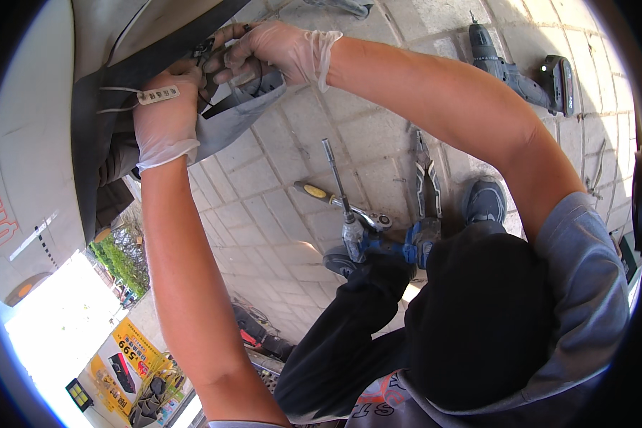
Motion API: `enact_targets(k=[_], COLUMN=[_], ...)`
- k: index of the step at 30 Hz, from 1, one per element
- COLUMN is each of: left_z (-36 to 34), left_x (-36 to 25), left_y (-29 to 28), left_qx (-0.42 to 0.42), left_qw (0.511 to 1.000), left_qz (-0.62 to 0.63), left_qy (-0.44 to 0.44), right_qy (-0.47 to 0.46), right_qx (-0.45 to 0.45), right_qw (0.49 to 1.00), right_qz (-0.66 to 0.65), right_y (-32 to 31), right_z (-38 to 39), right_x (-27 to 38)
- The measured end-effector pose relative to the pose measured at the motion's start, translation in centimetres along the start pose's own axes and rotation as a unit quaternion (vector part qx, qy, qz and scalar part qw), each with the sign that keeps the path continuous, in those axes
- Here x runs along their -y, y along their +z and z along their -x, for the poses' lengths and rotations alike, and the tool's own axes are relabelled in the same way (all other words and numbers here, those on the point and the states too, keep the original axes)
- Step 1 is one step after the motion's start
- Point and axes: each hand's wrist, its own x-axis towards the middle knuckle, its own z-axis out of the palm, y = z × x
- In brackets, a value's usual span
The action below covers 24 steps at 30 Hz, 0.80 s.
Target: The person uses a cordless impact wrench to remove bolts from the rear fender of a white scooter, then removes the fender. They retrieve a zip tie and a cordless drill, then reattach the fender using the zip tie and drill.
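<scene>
Both my hands wear thin clear gloves and meet at the dark lower edge of a pale vehicle body [32, 107]. My left hand [165, 118] has its fingers bent in close to a small black connector [203, 48]; what they pinch is hidden. Its dirty-fingered partner, my right hand [278, 51], reaches in from the right with fingers curled around something dark that I cannot make out. Just below the fingers is a grey plastic housing [239, 125] with thin black wire at its opening. A white printed tag [158, 95] on pale wires lies across the left glove.
On the brick paving [264, 214] lie a cordless drill [510, 75], a yellow-and-black handled ratchet [321, 192] and pliers [426, 178]. A blue-and-grey power tool [385, 244] with a long socket extension lies near my shoes. A red-and-black tool [257, 335] sits by my leg.
</scene>
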Motion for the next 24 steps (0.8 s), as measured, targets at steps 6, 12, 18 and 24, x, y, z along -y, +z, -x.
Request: enact_targets(k=[6,12,18,24], left_z=[0.5,0.0,0.8,1.3], left_x=[-0.1,0.5,0.3,-0.4], left_y=[0.3,0.5,-0.7,-0.7], left_qx=[-0.006,-0.018,0.020,0.043], left_qw=[1.000,0.999,1.000,0.994], left_qz=[-0.001,-0.019,0.014,0.092], left_qy=[-0.001,0.030,0.004,-0.046], right_qy=[0.007,-0.013,-0.036,-0.015], right_qx=[0.011,0.028,0.022,0.009], right_qw=[1.000,0.999,0.996,0.980], right_qz=[-0.025,-0.007,0.082,0.198], right_y=[-0.1,-0.5,-1.0,-3.1], right_z=[0.3,0.1,1.9,6.8], right_x=[-0.1,-0.3,0.9,1.9])
